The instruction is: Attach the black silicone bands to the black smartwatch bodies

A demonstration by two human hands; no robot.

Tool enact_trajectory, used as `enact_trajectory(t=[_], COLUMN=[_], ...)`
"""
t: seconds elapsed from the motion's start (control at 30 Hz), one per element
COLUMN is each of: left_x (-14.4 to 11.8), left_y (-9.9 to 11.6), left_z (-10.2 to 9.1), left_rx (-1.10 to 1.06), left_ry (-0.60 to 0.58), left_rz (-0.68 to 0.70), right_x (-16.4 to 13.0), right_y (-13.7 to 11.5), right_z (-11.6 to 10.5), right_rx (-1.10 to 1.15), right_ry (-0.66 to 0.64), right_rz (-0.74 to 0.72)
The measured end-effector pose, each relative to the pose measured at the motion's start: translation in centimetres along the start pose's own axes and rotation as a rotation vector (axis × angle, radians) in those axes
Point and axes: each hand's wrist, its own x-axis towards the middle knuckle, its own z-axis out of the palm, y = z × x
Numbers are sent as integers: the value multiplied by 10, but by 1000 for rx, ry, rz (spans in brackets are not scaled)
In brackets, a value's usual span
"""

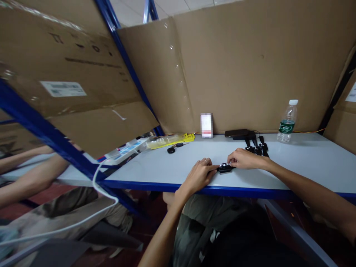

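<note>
On the table near its front edge lies a small black device (224, 168), with pale spots on top and dark ends reaching out to both sides. My left hand (200, 172), a ring on one finger, grips its left end with the index finger stretched along it. At the right end, the curled fingers of my right hand (244, 158) pinch the device's edge; what exactly lies between the fingertips is hidden. Just behind my right hand are several similar black pieces with strap-like ends (256, 146), lying side by side.
A water bottle (286, 126) stands at the back right. Against the cardboard wall (236, 74) lean a phone (206, 125) and a dark flat slab (236, 133). Keys (171, 150), yellow packaging (178, 141) and a power strip (125, 152) lie leftward. Another person's arm (36, 178) shows beyond the blue post.
</note>
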Motion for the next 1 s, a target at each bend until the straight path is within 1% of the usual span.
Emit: enact_trajectory(t=[0.17, 0.27, 0.37, 0.53, 0.7, 0.8, 0.9, 0.93, 1.0], left_x=[0, 0, 0, 0, 0, 1, 1, 0, 0], left_y=[0, 0, -1, -1, 0, 0, -1, -1, -2], left_z=[0, 0, 0, 1, 2, 1, 1, 1, 2], left_rx=[-3, 5, 15, 12, 28, 38, 40, 36, 22], left_ry=[19, 16, 8, -5, -6, -4, -1, 1, 9], left_rz=[14, 14, 6, 1, 5, 5, 16, 19, 22], right_x=[1, 2, 4, 10, 15, 19, 23, 24, 23], right_y=[-2, -6, -11, -20, -26, -29, -29, -27, -23], right_z=[7, 15, 22, 27, 32, 36, 37, 36, 34], right_rx=[-101, -153, -184, -312, -377, -356, -267, -232, -187], right_ry=[115, 184, 206, 175, 110, 122, 114, 95, 59], right_rz=[14, -31, -59, -56, 28, 133, 257, 273, 251])
